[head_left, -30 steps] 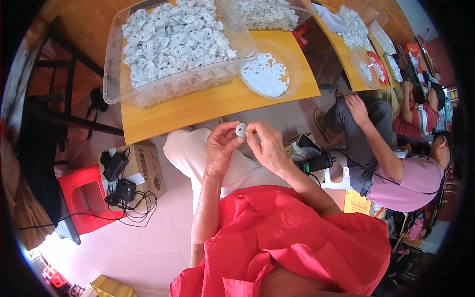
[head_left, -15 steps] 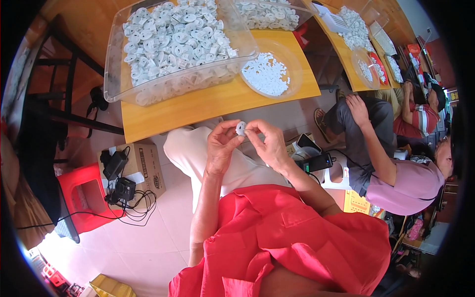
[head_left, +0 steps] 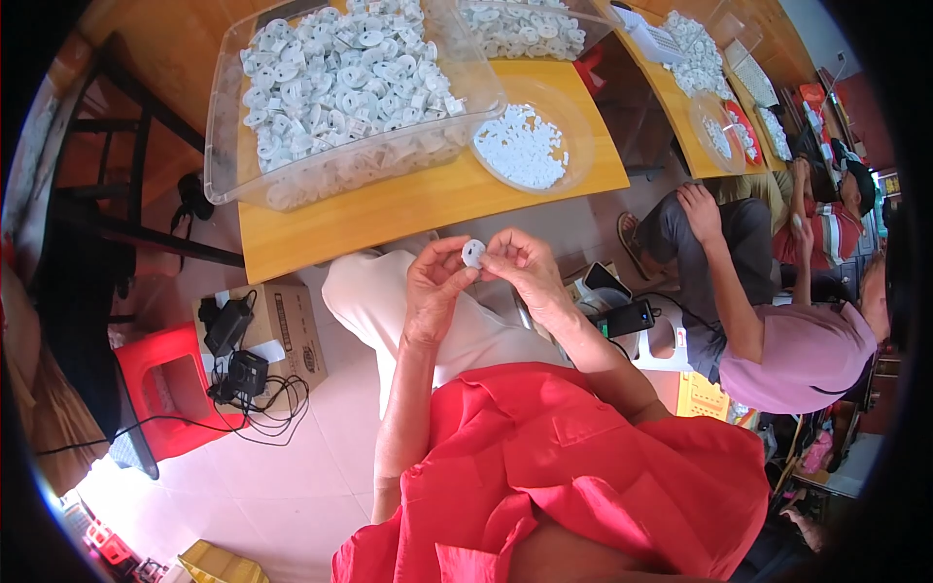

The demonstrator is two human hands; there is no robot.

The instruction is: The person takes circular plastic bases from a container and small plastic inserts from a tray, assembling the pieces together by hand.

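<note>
Over my lap, a small white round plastic piece (head_left: 473,253) with dark holes is pinched between thumb and fingers of my left hand (head_left: 433,290). My right hand (head_left: 530,274) is closed at the piece's right side, its thumb and fingertips against the edge; whether anything tiny sits in that pinch is hidden. Beyond my hands, a clear plastic tub (head_left: 335,160) on the table is heaped with similar white round pieces. To its right stands a clear round bowl (head_left: 580,146) of tiny white parts.
The yellow wooden table (head_left: 389,219) ends just past my knees. At left, a cardboard box (head_left: 296,325) carries black adapters and cables beside a red stool (head_left: 155,374). A person in a purple shirt (head_left: 792,360) sits at right, near a dark phone-like device (head_left: 622,319).
The white piece has turned so more of its round face shows. My right fingers have shifted slightly and curled in. The neighbouring person's second arm has come into view.
</note>
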